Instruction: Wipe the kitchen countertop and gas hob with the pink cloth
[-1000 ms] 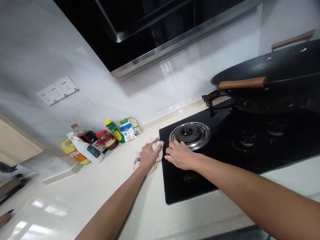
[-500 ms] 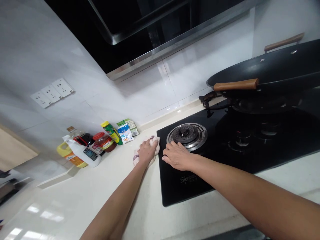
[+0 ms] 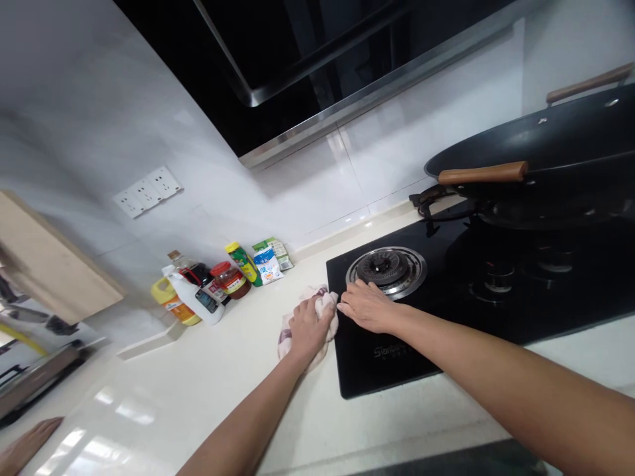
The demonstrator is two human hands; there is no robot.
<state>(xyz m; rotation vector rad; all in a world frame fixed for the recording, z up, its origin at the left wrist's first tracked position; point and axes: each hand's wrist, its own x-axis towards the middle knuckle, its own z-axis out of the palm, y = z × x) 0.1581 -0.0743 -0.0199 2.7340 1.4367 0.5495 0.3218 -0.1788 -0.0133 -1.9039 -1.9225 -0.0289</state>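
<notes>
My left hand point(image 3: 308, 328) presses a crumpled pale cloth point(image 3: 327, 305) with purplish marks onto the white counter, its fingers curled over the folds. The cloth lies along the left edge of the black glass cooktop point(image 3: 360, 370). My right hand point(image 3: 366, 307) rests on the glass beside the front left of the round burner point(image 3: 385, 268). Its fingers are loosely bent and slightly apart, with nothing visible in them; the undersides are hidden.
A large black wok point(image 3: 555, 142) with wooden handles sits on the cooktop's right side. Against the wall stand a white bottle point(image 3: 196, 295), a red-lidded jar point(image 3: 231, 280) and several packets and bottles. A range hood point(image 3: 317, 59) hangs above. Another person's hand point(image 3: 32, 444) lies at lower left.
My left hand has drawn the cloth nearer to me along the cooktop's edge. My right hand stays by the burner. The view has swung left, and another person's hand now shows.
</notes>
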